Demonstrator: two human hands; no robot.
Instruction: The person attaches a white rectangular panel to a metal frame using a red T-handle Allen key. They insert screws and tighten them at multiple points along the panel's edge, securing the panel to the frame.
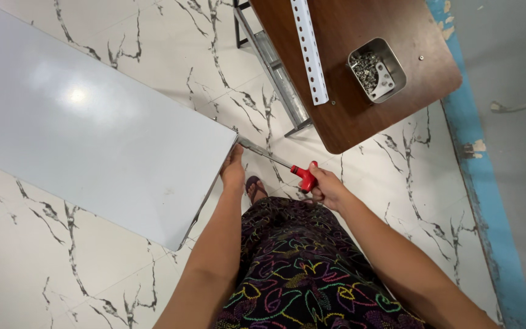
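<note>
Screwdriver [287,167] in right grip [327,189]

White marble-veined floor tiles [397,158]; a brown wooden table [360,103] at top; blue painted strip [482,201] along the right.

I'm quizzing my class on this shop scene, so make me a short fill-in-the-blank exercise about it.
1. The right hand grips a tool whose handle is ____.
2. The left hand rests at a corner of the grey ____.
3. The metal tin of small hardware sits on the ____ table.

Missing words: red; panel; brown
</note>
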